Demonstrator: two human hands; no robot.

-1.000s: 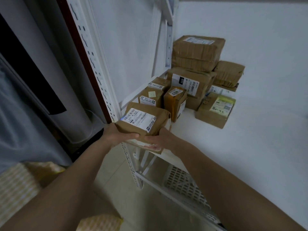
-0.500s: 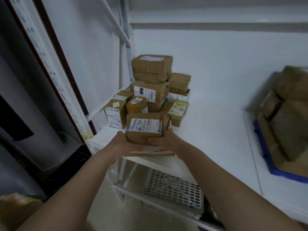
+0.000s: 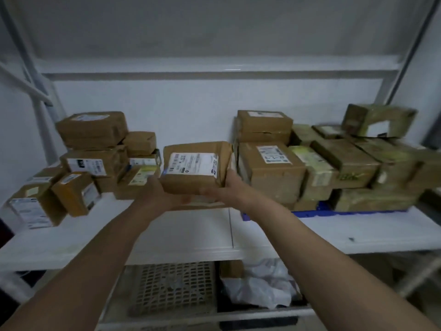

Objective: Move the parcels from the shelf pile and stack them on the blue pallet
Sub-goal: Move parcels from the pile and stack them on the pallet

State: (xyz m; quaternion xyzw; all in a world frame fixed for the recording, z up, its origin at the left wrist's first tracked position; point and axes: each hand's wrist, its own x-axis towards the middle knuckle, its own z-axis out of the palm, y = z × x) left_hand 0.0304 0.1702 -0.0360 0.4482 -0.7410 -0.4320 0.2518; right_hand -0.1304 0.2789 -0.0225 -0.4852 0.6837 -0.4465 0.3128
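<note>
- Brown paper wraps the parcel (image 3: pixel 196 167) held up over the middle of the white shelf (image 3: pixel 181 235), its white shipping label facing up.
- The left hand (image 3: pixel 159 197) grips the parcel's lower left corner, thumb curled over the near edge and fingers under it.
- The right hand (image 3: pixel 228 189) grips the lower right side, fingers wrapped up against the parcel's right edge.
- Both bare forearms reach in from the near edge of the view.
- The held parcel hangs between two groups of boxes, touching neither that I can tell.
- To the left, the shelf pile (image 3: pixel 90 158) of cardboard parcels sits against the far wall, with smaller boxes spilling toward the near left.
- To the right, the blue pallet (image 3: pixel 317 212) lies on the shelf, only its near edge showing under stacked parcels (image 3: pixel 322 163), several wrapped in greenish tape.
- Below the shelf, a perforated plastic crate (image 3: pixel 174 287) stands beside a crumpled white bag (image 3: pixel 260 285).
</note>
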